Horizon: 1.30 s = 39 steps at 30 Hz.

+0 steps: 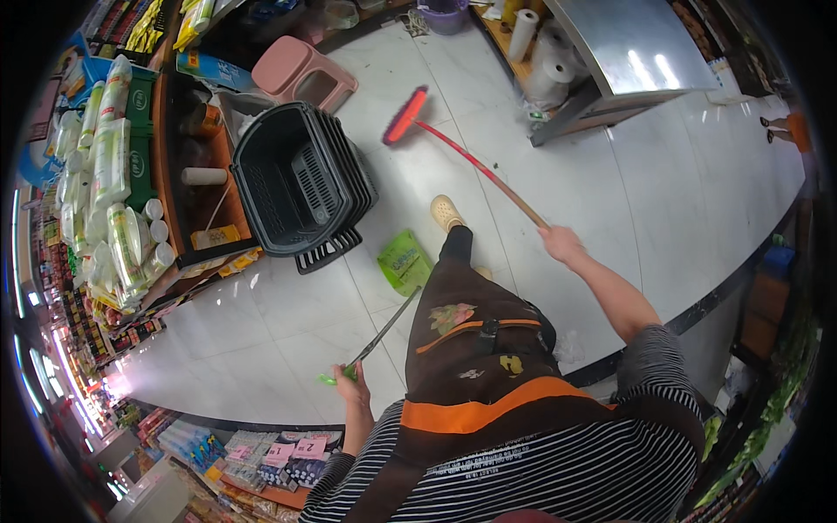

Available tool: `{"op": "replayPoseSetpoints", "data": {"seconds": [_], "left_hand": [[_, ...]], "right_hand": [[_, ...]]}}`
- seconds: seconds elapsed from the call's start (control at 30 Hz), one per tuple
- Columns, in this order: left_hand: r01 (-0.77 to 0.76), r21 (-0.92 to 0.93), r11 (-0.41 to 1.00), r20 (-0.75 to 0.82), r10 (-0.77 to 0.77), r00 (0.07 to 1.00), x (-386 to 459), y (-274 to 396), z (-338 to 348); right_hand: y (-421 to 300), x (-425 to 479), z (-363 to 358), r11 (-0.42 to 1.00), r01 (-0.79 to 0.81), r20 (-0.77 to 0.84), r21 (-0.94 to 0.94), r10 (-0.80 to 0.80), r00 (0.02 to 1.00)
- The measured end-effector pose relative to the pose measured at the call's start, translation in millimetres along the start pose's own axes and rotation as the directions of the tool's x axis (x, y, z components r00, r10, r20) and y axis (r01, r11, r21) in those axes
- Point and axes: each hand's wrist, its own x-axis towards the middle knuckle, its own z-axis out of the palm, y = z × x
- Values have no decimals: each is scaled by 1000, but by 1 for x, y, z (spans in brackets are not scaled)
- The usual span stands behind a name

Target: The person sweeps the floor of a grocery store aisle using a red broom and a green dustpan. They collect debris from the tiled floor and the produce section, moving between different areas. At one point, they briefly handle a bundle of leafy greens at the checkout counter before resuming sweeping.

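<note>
My left hand (351, 382) grips the green top end of the long handle of a green plastic dustpan (403, 263), which rests on the tiled floor beside my foot. My right hand (563, 246) is closed around the handle end of a broom (487, 171) with a red stick. The broom's red and purple bristle head (405, 115) lies ahead on the floor, between a pink stool and a metal-topped counter. Small dark bits lie on the tiles near the broom handle.
Stacked dark shopping baskets (297, 183) and a pink plastic stool (288, 68) stand ahead on the left, by a wooden shelf unit (171, 222). At the upper right is a metal-topped counter (634, 49). Packaged goods (281, 457) lie at lower left. Another person's legs (778, 129) show far right.
</note>
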Motion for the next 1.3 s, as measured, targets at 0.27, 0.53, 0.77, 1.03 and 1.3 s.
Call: {"op": "replayPoseSetpoints", "data": {"seconds": [0.27,0.53,0.77,1.03,1.3], "left_hand": [[-16,29,999,-48,17,999,-4,17,98],[41,13,999,-90,-40,995,-18,45,159],[55,11,998,-185,-52,981,-42,47,214],[108,-75,991,-301,-126,945,-75,44,284],[42,-148,988,-302,-85,949,-113,35,331]], "right_hand": [[-269,132,-34,996,-1,151,86,-12,988],[-170,158,-64,937,252,210,-243,-203,956],[-21,85,-186,943,-137,34,-302,155,987],[-126,225,-260,994,25,49,-104,-20,999],[-326,409,-269,997,-8,51,81,4,999]]}}
